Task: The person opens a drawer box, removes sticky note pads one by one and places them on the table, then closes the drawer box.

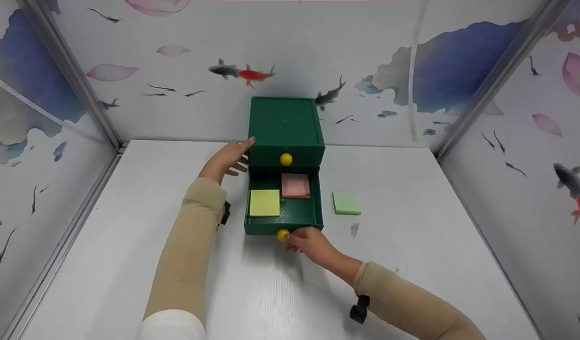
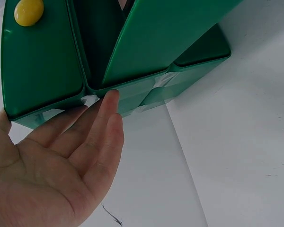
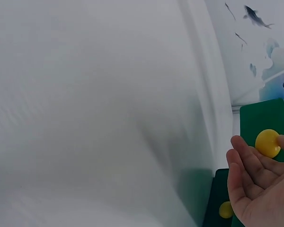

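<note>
We look down on a white table [image 1: 403, 226], with a green cabinet [image 1: 284, 123] standing at its far edge, against a wall [image 1: 176, 111] printed with fish and petals. We see two drawers, one above the other: the upper drawer [image 1: 261, 157], bearing an upper knob [image 1: 286, 159] of yellow, is closed, while the lower drawer [image 1: 261, 229] projects toward the viewer and shows its interior. Within it we find a yellow note pad [image 1: 264, 203] at the left, near the front, and a pink note pad [image 1: 295, 185] farther back and to the right. A light green note pad [image 1: 346, 203] lies outside, on the table, just to the right of the cabinet. We note that the right hand [image 1: 311, 244] grasps the lower knob [image 1: 283, 235], also yellow, between thumb and fingers at the drawer's front. The left hand [image 1: 227, 159] grasps nothing; its fingers, nearly straight in the left wrist view, rest against the cabinet's left side, with the thumb at an edge. We observe tan sleeves [image 1: 186, 245] on both forearms, and a small black device [image 1: 360, 309] beneath the right one, near the cuff.
</note>
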`<control>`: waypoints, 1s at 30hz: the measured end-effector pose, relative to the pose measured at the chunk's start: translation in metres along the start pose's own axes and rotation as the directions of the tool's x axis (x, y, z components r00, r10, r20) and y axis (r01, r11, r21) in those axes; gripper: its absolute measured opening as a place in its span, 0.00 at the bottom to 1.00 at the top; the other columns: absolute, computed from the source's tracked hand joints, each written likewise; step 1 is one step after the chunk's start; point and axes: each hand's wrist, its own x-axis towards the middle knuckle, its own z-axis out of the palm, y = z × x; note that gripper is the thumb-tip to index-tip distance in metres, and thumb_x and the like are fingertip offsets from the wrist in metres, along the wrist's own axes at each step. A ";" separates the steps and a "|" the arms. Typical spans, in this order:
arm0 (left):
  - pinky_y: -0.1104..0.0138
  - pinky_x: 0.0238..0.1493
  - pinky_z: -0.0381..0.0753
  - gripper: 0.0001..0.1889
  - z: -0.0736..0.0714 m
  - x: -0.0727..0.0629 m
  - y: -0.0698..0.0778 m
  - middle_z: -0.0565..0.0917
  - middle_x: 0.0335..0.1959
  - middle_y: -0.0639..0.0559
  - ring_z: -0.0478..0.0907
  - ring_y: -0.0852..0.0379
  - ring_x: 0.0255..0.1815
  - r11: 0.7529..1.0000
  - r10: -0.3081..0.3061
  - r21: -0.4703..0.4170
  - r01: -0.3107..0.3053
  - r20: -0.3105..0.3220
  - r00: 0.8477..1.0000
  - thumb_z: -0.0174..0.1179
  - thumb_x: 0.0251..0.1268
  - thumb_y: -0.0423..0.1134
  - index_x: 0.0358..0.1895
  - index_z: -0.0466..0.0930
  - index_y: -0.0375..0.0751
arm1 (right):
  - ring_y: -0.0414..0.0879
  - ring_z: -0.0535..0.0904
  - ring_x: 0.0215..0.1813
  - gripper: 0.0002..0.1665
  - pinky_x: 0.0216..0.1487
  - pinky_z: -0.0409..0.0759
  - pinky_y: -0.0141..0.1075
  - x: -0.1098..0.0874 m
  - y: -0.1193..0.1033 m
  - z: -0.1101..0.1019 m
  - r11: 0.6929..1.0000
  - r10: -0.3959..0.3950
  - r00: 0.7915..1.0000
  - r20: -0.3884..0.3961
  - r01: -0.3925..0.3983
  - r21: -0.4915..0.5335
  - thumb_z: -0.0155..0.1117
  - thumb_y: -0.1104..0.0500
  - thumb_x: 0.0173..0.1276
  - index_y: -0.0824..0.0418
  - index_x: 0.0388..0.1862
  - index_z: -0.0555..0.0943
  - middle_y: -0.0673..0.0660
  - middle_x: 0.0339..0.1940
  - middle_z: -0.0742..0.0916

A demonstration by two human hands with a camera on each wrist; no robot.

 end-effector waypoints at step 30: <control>0.49 0.62 0.70 0.40 0.001 0.003 -0.002 0.70 0.65 0.34 0.71 0.36 0.63 1.000 0.010 -0.009 -0.011 -0.017 1.000 0.38 0.74 0.66 0.74 0.59 0.35 | 0.51 0.80 0.41 0.23 0.43 0.78 0.43 -0.007 0.000 -0.006 0.996 0.001 0.997 0.078 0.006 -0.092 0.53 0.50 0.77 0.69 0.44 0.84 0.58 0.37 0.87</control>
